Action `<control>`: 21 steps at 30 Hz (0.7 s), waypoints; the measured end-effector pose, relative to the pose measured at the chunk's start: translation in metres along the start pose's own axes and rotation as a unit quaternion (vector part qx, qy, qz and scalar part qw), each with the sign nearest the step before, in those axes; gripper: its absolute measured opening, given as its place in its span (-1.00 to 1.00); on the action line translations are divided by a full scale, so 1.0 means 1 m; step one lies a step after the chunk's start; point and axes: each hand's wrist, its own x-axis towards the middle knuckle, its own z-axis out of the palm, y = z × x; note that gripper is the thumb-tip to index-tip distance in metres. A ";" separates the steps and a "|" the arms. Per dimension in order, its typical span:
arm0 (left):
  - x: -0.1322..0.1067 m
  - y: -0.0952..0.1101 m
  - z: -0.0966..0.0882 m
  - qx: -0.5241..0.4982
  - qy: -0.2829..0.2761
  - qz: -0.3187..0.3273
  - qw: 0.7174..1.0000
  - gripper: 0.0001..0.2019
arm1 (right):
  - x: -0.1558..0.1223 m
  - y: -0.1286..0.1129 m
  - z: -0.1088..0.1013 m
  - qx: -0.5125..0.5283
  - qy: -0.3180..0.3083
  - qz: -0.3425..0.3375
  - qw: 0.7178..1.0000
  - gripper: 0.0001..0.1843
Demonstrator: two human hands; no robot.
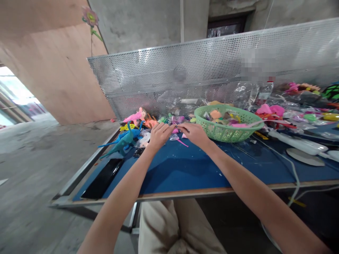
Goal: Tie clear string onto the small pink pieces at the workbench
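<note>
Pink toy piece (pixel 177 131) pinched between both hands over the blue tabletop (pixel 185 169).
Left to right: blue dinosaur toys (pixel 124 139); left hand (pixel 159 135) and right hand (pixel 194 134), fingertips narrowed and meeting on it; green basket (pixel 227 132) just beside.

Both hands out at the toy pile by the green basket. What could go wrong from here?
1. The left hand and right hand pinch something small between them; it is too small to identify and might slip into the loose toys.
2. The blue dinosaurs lie near the table edge; a left forearm sweep could knock them off.
3. The green basket sits beside the right wrist and may get nudged.
</note>
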 end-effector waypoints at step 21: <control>0.002 0.037 0.011 -0.630 -0.376 -0.410 0.542 -0.17 | -0.001 0.031 0.003 0.180 0.112 0.191 0.959 -0.80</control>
